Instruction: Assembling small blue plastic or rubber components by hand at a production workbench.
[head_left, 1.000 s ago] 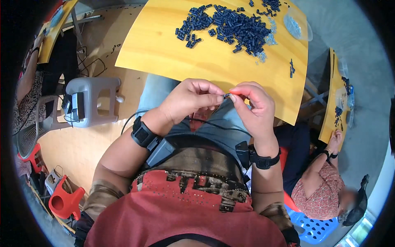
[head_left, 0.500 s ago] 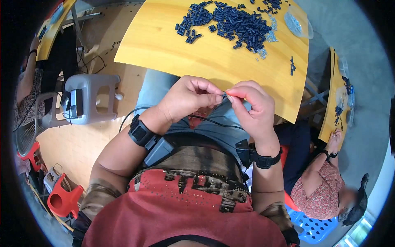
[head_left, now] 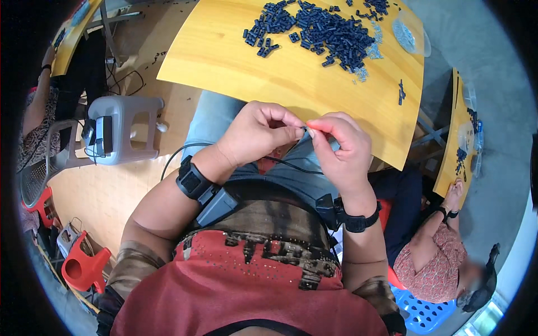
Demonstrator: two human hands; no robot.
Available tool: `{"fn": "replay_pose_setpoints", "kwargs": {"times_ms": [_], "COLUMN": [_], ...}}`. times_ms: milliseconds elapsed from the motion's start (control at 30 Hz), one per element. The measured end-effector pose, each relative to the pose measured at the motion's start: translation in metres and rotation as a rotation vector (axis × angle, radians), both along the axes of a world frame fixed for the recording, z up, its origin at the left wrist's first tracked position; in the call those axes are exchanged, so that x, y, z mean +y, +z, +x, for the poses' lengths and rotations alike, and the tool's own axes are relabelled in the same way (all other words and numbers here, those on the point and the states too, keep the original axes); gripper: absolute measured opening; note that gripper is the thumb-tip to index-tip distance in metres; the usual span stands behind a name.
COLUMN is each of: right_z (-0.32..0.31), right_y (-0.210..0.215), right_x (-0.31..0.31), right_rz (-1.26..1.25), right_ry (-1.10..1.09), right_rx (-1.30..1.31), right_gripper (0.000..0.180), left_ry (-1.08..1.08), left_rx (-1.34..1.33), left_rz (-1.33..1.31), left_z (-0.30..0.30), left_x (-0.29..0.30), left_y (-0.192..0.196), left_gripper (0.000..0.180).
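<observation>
Above my lap, just off the table's near edge, my left hand (head_left: 261,133) and my right hand (head_left: 340,147) meet at the fingertips. Thumb and forefinger of each are pinched around one small dark part (head_left: 305,129), mostly covered by the fingers. It may be like the black pieces on the table, but too little shows to be sure. Beyond my hands, a large pile of small black plastic pieces (head_left: 330,35) lies on the yellow wooden table (head_left: 224,67). Tiny silvery metal bits (head_left: 374,51) are scattered along the pile's right side.
A clear tub (head_left: 404,35) of silvery bits stands at the table's right edge. A short row of black pieces (head_left: 401,92) lies nearer. Left is a grey plastic stool (head_left: 126,131) with a black device on it. A co-worker (head_left: 434,257) sits right at another table (head_left: 453,134). A cable (head_left: 286,162) crosses my lap.
My hands stay pinched together at nearly the same spot, and the right hand has shifted very slightly left. The table and pile sit a little differently in view.
</observation>
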State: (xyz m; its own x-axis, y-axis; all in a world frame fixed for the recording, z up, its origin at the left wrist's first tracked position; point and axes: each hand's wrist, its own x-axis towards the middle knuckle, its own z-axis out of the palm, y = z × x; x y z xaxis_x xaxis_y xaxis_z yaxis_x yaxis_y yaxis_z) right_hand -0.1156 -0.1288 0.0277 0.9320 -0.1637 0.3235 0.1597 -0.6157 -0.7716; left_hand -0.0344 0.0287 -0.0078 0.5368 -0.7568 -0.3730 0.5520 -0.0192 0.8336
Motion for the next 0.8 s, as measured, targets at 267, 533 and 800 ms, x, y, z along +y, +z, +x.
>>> {"fn": "replay_pose_setpoints", "kwargs": {"times_ms": [267, 533, 800], "right_z": [0.000, 0.004, 0.000], "right_y": [-0.007, -0.005, -0.010], "right_x": [0.003, 0.004, 0.007], "right_rz": [-0.044, -0.117, 0.067], "right_ry": [0.002, 0.019, 0.005], "right_rx": [0.001, 0.050, 0.134], "right_gripper": [0.013, 0.025, 0.040], "left_ry": [0.012, 0.050, 0.096], "left_rx": [0.024, 0.016, 0.118], "left_rz": [-0.021, -0.012, -0.032], "left_z": [0.000, 0.003, 0.007], "left_x": [0.000, 0.002, 0.003], "left_y": [-0.003, -0.009, -0.004], "left_gripper": [0.009, 0.009, 0.011]}}
